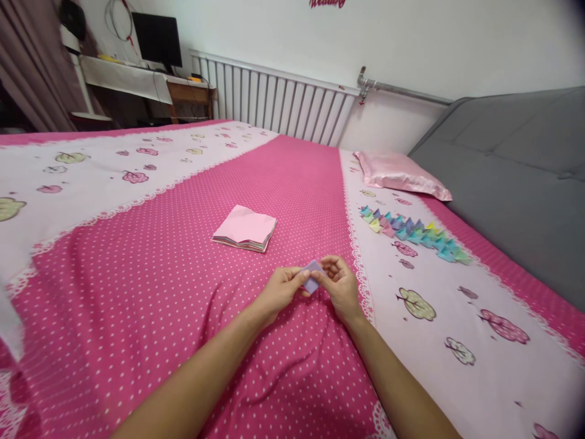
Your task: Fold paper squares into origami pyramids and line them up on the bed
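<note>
A small folded piece of lavender paper (312,277) is held between my two hands above the pink dotted bedspread (292,183). My left hand (284,289) pinches its left side with the thumb on top. On its right side, my right hand (339,284) grips it between thumb and curled fingers. Beyond my left hand lies a stack of square paper (247,227) with a pink sheet on top. Several folded paper pieces (414,233) in blue, green, purple, pink and yellow stand in rows on the white band to the right.
A pink satin pillow (402,173) lies at the back right, beside a grey padded headboard (512,177). A white radiator (274,97) runs along the wall behind the bed. At the back left, a desk (123,79) holds a dark monitor (158,39).
</note>
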Tool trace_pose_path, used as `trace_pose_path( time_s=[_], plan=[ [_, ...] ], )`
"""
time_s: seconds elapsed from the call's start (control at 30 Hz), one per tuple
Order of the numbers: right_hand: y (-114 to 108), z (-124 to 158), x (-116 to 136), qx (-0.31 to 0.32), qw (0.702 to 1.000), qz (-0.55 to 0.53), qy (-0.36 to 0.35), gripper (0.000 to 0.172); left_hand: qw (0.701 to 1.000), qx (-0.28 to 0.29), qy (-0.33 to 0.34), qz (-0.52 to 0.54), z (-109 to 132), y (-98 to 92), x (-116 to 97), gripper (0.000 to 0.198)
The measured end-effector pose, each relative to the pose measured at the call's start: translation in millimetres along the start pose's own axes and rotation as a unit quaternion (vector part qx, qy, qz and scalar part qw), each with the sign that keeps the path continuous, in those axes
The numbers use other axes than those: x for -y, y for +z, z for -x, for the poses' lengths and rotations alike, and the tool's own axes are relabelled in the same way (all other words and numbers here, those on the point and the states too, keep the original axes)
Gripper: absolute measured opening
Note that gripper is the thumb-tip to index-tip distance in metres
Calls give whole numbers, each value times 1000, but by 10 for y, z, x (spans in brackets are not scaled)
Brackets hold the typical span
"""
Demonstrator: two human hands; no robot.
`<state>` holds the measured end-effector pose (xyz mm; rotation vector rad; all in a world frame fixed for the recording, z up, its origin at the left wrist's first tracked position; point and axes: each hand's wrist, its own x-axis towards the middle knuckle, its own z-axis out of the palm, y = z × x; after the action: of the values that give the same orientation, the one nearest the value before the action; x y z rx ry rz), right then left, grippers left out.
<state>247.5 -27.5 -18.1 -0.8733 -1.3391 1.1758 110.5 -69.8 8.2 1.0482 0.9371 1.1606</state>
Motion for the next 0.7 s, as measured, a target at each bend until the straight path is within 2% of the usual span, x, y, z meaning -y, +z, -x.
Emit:
trace_pose_path(
  time_s=[0.1,0.2,0.7],
  plan=[
    [4,9,17,38,999,-12,33,23,1000,-12,4,5,6,0,-6,39],
    [4,11,30,42,998,-15,46,18,1000,-11,6,12,2,-3,0,38],
    [-83,-47,-6,77,996,24,34,24,1000,4,9,12,-38,-77,15,39]
  ],
)
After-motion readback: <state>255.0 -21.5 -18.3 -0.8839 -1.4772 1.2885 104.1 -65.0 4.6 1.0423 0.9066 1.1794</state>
